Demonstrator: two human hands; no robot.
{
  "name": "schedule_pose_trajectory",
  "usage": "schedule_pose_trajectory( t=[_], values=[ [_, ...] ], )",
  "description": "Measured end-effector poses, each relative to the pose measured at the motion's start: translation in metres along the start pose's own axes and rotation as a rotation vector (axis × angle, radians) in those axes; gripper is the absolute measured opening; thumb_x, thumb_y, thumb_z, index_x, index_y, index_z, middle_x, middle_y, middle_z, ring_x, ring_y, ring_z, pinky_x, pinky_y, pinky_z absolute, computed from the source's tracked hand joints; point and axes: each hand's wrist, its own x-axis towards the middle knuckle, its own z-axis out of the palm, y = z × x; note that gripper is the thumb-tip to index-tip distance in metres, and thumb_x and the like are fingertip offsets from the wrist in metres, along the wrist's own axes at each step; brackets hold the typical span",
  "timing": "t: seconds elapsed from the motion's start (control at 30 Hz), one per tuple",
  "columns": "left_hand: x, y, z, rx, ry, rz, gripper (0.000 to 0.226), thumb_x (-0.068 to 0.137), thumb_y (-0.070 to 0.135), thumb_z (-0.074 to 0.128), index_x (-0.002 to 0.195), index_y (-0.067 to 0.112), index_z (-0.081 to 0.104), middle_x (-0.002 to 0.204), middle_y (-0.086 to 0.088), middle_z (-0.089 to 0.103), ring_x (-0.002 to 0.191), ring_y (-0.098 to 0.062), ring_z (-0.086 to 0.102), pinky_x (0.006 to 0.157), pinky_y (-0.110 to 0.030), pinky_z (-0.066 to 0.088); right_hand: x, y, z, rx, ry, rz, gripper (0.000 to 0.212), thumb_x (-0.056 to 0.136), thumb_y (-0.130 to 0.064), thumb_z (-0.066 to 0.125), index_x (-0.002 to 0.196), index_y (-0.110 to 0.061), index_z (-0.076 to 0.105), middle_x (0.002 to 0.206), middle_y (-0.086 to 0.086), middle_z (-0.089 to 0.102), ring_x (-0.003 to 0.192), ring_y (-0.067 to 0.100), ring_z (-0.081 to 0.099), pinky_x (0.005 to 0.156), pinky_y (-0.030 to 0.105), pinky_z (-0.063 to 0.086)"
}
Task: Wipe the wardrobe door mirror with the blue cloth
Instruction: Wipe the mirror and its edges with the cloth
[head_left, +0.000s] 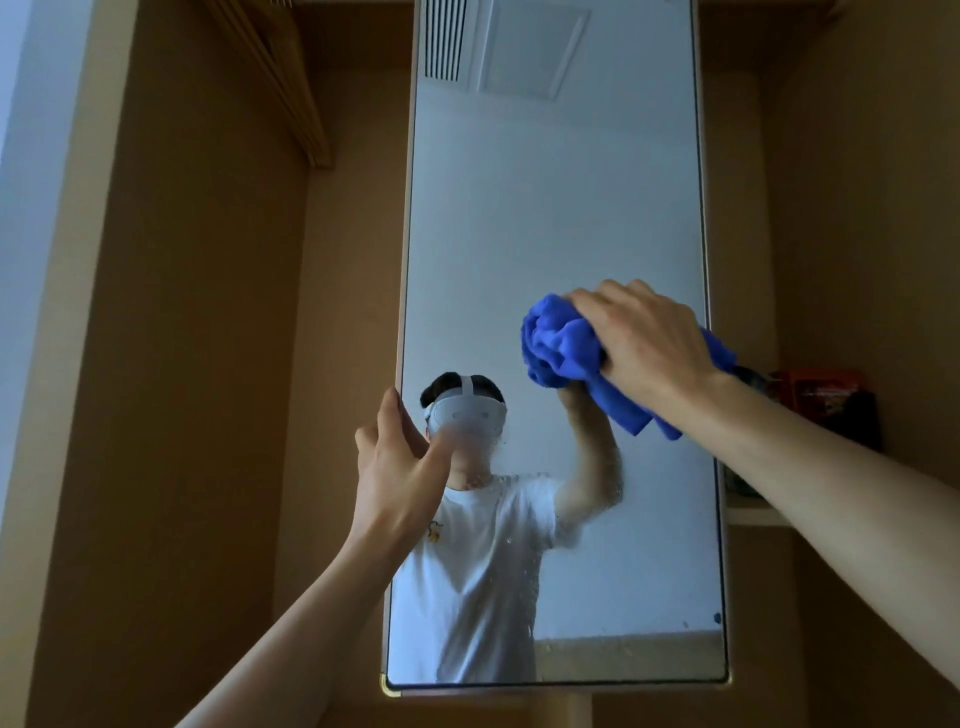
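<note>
Head view: right hand (644, 338) clamps blue cloth (561, 348) against mirror (561, 208); left hand (400, 467) fingers grip mirror's left edge; red box (826, 395) behind mirror's right edge.

mirror (556, 208) top cut off; blue cloth (561, 348) partly hidden under right hand (649, 338).

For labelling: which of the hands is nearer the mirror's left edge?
Left. The left hand grips the mirror's left edge; the right hand holds the blue cloth near its right edge.
</note>
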Motion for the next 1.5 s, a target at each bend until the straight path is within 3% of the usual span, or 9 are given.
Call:
schedule_pose_trajectory(
  t=[0.17, 0.3, 0.5, 0.7, 0.87, 1.0, 1.1, 1.33, 1.5],
  values=[
    [-0.005, 0.004, 0.011, 0.040, 0.021, 0.007, 0.088, 0.093, 0.049, 0.060, 0.161, 0.031, 0.006, 0.125, 0.011, 0.025, 0.131, -0.029, 0.044, 0.110, -0.054, 0.043, 0.003, 0.016, 0.003, 0.022, 0.014, 0.008, 0.005, 0.093, -0.029, 0.055, 0.098, -0.027, 0.055, 0.085, -0.007, 0.053, 0.085, 0.023, 0.053, 0.061, 0.040, 0.049],
    [-0.007, 0.002, 0.016, 0.080, 0.039, 0.014, 0.091, 0.093, 0.051, 0.061, 0.161, 0.028, 0.005, 0.149, -0.002, 0.028, 0.136, -0.031, 0.039, 0.111, -0.055, 0.042, -0.023, 0.020, 0.007, 0.045, -0.014, -0.075, 0.012, 0.092, -0.024, 0.059, 0.104, -0.027, 0.061, 0.087, -0.008, 0.055, 0.085, 0.022, 0.053, 0.061, 0.036, 0.043],
    [-0.009, 0.003, 0.021, 0.117, 0.070, 0.035, 0.088, 0.092, 0.050, 0.063, 0.158, 0.026, 0.011, 0.142, -0.006, 0.034, 0.131, -0.036, 0.042, 0.108, -0.057, 0.044, -0.079, 0.024, 0.015, 0.050, -0.156, -0.130, 0.032, 0.090, -0.023, 0.063, 0.121, -0.028, 0.060, 0.101, -0.008, 0.061, 0.092, 0.020, 0.054, 0.072, 0.035, 0.047],
    [-0.015, 0.010, 0.028, 0.134, 0.112, 0.022, 0.108, 0.090, 0.050, 0.066, 0.161, 0.018, -0.008, 0.161, -0.016, 0.021, 0.146, -0.037, 0.028, 0.116, -0.058, 0.033, -0.090, 0.026, 0.019, 0.000, -0.150, -0.136, 0.032, 0.090, -0.024, 0.062, 0.121, -0.030, 0.059, 0.101, -0.011, 0.060, 0.089, 0.017, 0.053, 0.068, 0.027, 0.034],
    [-0.015, 0.008, 0.027, 0.147, 0.093, 0.027, 0.110, 0.090, 0.051, 0.066, 0.161, 0.018, -0.010, 0.161, -0.017, 0.021, 0.146, -0.039, 0.028, 0.115, -0.060, 0.034, -0.061, 0.043, 0.009, 0.011, -0.084, -0.034, 0.030, 0.088, -0.016, 0.062, 0.118, -0.022, 0.061, 0.099, -0.002, 0.062, 0.090, 0.026, 0.056, 0.072, 0.041, 0.049],
    [-0.018, 0.009, 0.025, 0.157, 0.081, 0.021, 0.114, 0.080, 0.060, 0.059, 0.162, 0.018, -0.008, 0.161, -0.017, 0.023, 0.146, -0.039, 0.029, 0.115, -0.060, 0.035, -0.027, 0.067, 0.001, -0.007, -0.082, 0.063, 0.009, 0.086, -0.021, 0.060, 0.092, -0.025, 0.053, 0.084, -0.005, 0.053, 0.082, 0.025, 0.056, 0.067, 0.043, 0.051],
    [-0.018, 0.010, 0.025, 0.162, 0.077, 0.023, 0.115, 0.074, 0.064, 0.052, 0.162, 0.019, -0.007, 0.161, -0.016, 0.023, 0.146, -0.039, 0.029, 0.115, -0.060, 0.035, -0.024, 0.070, 0.006, -0.010, -0.014, 0.114, 0.016, 0.091, -0.035, 0.053, 0.078, -0.029, 0.046, 0.072, -0.008, 0.045, 0.071, 0.020, 0.053, 0.056, 0.035, 0.044],
    [-0.015, 0.007, 0.023, 0.143, 0.059, 0.002, 0.115, 0.071, 0.063, 0.052, 0.161, 0.018, -0.005, 0.156, -0.017, 0.027, 0.142, -0.040, 0.037, 0.110, -0.061, 0.041, -0.065, 0.064, 0.012, -0.005, -0.039, 0.139, 0.006, 0.092, -0.033, 0.056, 0.091, -0.032, 0.050, 0.076, -0.008, 0.048, 0.073, 0.016, 0.054, 0.055, 0.035, 0.049],
    [-0.015, 0.007, 0.019, 0.155, 0.055, -0.020, 0.109, 0.068, 0.066, 0.050, 0.157, 0.017, 0.010, 0.139, -0.012, 0.038, 0.129, -0.037, 0.046, 0.102, -0.059, 0.047, -0.105, 0.048, 0.017, -0.021, -0.123, 0.175, 0.022, 0.091, -0.033, 0.062, 0.111, -0.030, 0.053, 0.091, -0.010, 0.055, 0.086, 0.015, 0.059, 0.061, 0.037, 0.054]
  ],
)
